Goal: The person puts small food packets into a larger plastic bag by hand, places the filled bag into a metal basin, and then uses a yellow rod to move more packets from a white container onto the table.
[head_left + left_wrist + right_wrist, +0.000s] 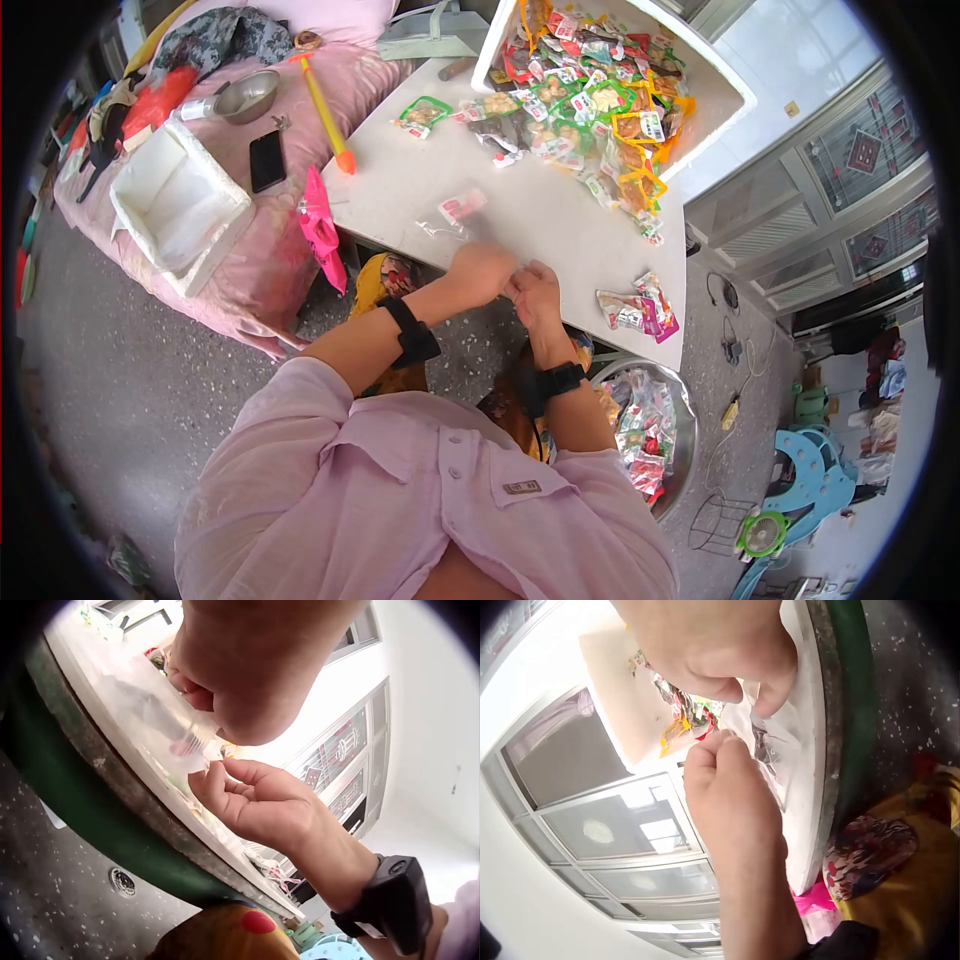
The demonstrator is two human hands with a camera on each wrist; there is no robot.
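ok so your clear packet (462, 208) is near the centre of the frame, just beyond your fingers over the pale tabletop (395, 200). your left hand (480, 274) has its fingers curled in, pinching the film near one edge, and your right hand (537, 296) is nearly closed too, thumb and fingertip on the whitish edge. exact finger spots are kinda hidden, tbh.

i'd keep both pinches small and close together so the film between them sits taut, and work it in short moves. pull with your hands far apart and thin plastic like that probably just stretches or slips. low over the table seems smart too.

texture-wise: the packet looks filmy, crinkly and see-through, with a pink patch and a dark bit inside. upper right you've got a matte white foam box (725, 85) of glossy, puffy packs (610, 98), and lower right a round, shiny metal basin (686, 425).
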